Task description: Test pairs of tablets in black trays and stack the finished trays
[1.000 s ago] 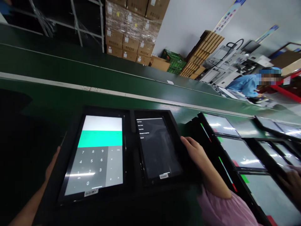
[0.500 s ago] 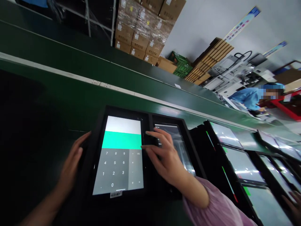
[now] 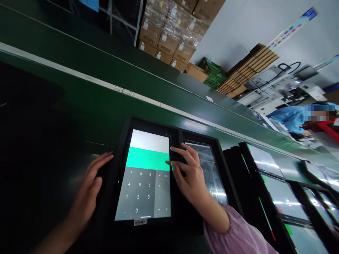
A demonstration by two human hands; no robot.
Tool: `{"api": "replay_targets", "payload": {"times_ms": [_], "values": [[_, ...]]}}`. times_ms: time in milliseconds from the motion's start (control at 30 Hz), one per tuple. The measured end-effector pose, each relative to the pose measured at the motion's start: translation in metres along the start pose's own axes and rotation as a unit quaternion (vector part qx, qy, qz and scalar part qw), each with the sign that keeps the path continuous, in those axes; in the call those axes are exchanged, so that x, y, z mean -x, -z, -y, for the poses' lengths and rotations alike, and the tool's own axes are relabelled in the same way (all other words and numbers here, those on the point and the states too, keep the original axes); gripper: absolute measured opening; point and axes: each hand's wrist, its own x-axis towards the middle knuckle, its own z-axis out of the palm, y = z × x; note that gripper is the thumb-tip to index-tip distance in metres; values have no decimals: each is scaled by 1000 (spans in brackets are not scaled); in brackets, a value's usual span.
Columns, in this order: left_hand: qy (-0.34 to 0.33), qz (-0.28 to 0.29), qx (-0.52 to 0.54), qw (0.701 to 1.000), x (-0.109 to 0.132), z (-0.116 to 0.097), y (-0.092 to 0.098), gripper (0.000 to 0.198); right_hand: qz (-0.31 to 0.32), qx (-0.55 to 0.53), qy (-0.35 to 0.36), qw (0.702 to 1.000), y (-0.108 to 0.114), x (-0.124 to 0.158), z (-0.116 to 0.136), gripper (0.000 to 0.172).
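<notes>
A tablet [image 3: 144, 183] lies in a black tray [image 3: 124, 128], its lit screen showing a calculator keypad below a green band and a white strip. My right hand [image 3: 189, 174] hovers at the tablet's right edge, fingers apart, the index fingertip over the side of the green band. Whether that fingertip touches the glass I cannot tell. To the left, my left hand [image 3: 91, 190] rests by the tray's outer side with its fingers stretched out, holding nothing. A second tablet [image 3: 209, 165] with a darker screen sits in the tray's right compartment, partly behind my right hand.
More tablets [image 3: 287, 199] in black trays stand to the right. A green conveyor bench [image 3: 87, 98] with a pale rail runs across. Beyond are wrapped cartons [image 3: 169, 31], green crates [image 3: 215, 72] and a person in blue [image 3: 287, 118].
The whole view has shifted, so the tray and both hands appear slightly farther right. The right index finger stays by the green band; the calculator screen looks much the same.
</notes>
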Motion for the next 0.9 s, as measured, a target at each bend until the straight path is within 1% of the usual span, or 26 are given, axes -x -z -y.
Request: {"api": "replay_targets", "payload": {"times_ms": [67, 167, 233, 367, 400, 467, 567, 633, 700, 767, 800, 900], "values": [[-23, -6, -14, 1000, -1, -1, -1, 41, 10, 0, 12, 1000, 0, 0, 3, 30], [-84, -3, -58, 995, -3, -2, -1, 42, 42, 4, 44, 998, -1, 0, 6, 29], [-120, 18, -81, 989, -3, -3, 0, 44, 44, 0, 41, 998, -1, 1, 5, 28], [-171, 78, -92, 978, -4, -6, 4, 49, 13, 1, 7, 1000, 2, 3, 1, 29], [-176, 95, -89, 976, -5, -7, 5, 50, 15, -4, 13, 1000, 2, 4, 2, 29], [-175, 125, -82, 973, -6, -10, 6, 50, 33, -29, 52, 998, 3, 5, 7, 27], [-165, 146, -90, 971, -7, -12, 7, 51, 87, -54, 116, 988, 0, 6, 19, 28], [-162, 152, -108, 969, -8, -14, 8, 52, 119, -53, 133, 982, -3, 7, 26, 30], [-162, 156, -126, 966, -10, -17, 9, 52, 136, -47, 136, 980, -5, 8, 29, 32], [-166, 160, -143, 963, -11, -21, 9, 50, 132, -49, 135, 981, -4, 8, 28, 31], [-167, 164, -152, 960, -12, -23, 10, 48, 121, -54, 131, 983, -3, 7, 26, 30], [-159, 184, -177, 954, -13, -27, 12, 45, 53, -68, 84, 993, 5, 5, 18, 30]]}}
